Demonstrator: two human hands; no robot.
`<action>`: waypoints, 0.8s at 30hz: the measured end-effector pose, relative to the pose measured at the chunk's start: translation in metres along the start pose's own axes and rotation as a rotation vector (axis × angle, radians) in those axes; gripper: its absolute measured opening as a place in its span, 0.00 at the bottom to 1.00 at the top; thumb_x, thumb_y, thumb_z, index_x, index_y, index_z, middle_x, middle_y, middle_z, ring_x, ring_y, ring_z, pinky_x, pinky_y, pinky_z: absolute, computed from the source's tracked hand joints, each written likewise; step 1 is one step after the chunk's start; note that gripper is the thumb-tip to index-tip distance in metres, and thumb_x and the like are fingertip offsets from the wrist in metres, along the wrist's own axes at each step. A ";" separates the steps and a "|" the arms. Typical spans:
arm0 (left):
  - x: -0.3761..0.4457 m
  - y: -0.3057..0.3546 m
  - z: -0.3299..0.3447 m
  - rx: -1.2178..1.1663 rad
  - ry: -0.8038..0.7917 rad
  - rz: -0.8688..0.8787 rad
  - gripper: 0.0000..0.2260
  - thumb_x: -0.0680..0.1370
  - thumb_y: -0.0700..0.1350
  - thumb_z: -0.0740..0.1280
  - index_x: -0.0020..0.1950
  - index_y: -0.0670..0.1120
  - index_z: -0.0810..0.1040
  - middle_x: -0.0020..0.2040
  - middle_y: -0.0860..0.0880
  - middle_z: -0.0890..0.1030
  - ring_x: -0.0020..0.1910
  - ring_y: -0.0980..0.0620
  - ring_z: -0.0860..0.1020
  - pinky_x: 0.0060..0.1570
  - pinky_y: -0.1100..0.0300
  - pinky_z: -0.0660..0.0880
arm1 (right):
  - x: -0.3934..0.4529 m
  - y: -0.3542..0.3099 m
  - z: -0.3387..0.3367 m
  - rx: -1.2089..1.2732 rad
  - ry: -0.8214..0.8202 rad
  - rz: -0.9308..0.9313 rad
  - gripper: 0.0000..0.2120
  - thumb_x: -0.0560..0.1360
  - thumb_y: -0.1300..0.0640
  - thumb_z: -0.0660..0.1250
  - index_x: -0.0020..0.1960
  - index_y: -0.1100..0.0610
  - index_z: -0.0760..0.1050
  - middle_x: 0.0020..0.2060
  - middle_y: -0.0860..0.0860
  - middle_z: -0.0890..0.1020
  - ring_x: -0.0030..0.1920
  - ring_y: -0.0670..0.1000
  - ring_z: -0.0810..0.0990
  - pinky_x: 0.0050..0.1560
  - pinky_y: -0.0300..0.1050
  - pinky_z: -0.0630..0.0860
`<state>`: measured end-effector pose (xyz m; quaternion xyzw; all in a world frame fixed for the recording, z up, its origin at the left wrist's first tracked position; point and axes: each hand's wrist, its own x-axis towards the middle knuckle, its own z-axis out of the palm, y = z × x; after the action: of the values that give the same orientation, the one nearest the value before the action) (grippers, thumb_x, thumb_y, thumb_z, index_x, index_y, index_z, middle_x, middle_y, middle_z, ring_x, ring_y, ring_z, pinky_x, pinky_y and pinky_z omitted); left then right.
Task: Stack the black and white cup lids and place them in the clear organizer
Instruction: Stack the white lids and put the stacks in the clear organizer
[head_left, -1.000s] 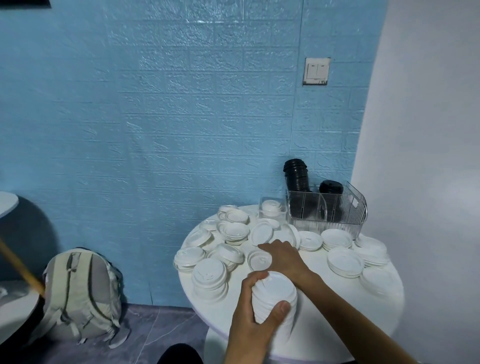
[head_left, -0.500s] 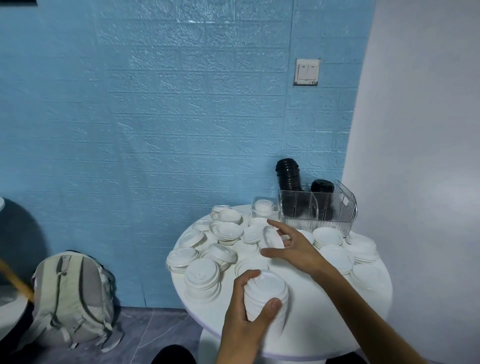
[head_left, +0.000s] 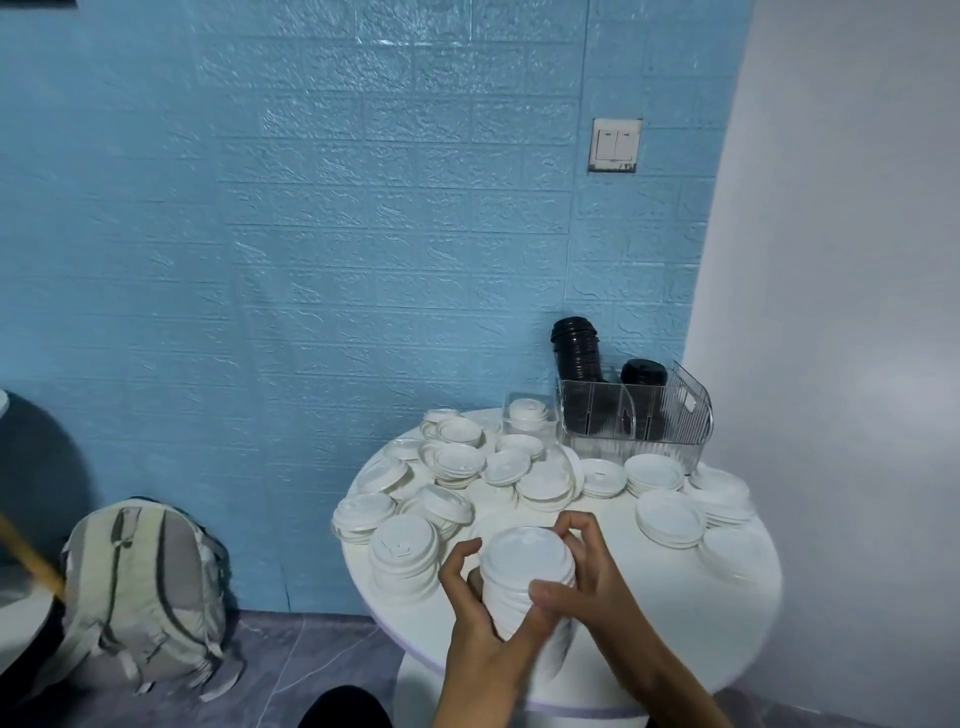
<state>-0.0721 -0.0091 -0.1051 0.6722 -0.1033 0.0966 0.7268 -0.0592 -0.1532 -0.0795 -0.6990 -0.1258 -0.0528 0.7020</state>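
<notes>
Both hands' fingers (head_left: 586, 530) wrap the upright white lid stack (head_left: 525, 574); the clear organizer (head_left: 636, 418) lies beyond it, far-right, nearer the right hand (head_left: 589, 571).

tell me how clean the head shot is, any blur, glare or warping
Head view: mostly sharp, slight softness on both hands, left hand and right hand, around the white lid stack; shiny patches on the blue wall; wide-angle bending at the edges; soft shadow behind the backpack.
</notes>
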 end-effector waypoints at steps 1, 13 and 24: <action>0.000 -0.002 0.000 0.011 0.011 -0.004 0.35 0.58 0.65 0.76 0.58 0.75 0.60 0.53 0.70 0.81 0.54 0.65 0.81 0.48 0.73 0.73 | -0.001 0.002 0.000 -0.015 0.009 -0.005 0.38 0.58 0.52 0.79 0.63 0.57 0.67 0.52 0.51 0.85 0.54 0.51 0.82 0.53 0.42 0.78; -0.001 0.001 -0.001 0.014 -0.050 0.054 0.39 0.62 0.65 0.75 0.69 0.60 0.65 0.60 0.76 0.74 0.61 0.69 0.77 0.53 0.76 0.71 | -0.001 0.006 0.001 -0.105 0.020 -0.018 0.34 0.62 0.46 0.75 0.67 0.56 0.75 0.62 0.50 0.82 0.64 0.51 0.80 0.62 0.42 0.76; 0.002 -0.002 -0.005 0.095 -0.087 0.073 0.25 0.69 0.74 0.66 0.64 0.73 0.65 0.66 0.71 0.73 0.68 0.65 0.73 0.63 0.71 0.68 | 0.000 0.011 0.001 -0.102 0.018 0.042 0.26 0.65 0.46 0.74 0.63 0.48 0.78 0.62 0.50 0.82 0.65 0.52 0.79 0.64 0.45 0.74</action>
<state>-0.0696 -0.0038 -0.1072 0.7054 -0.1545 0.0986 0.6847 -0.0560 -0.1523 -0.0904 -0.7358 -0.1019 -0.0508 0.6675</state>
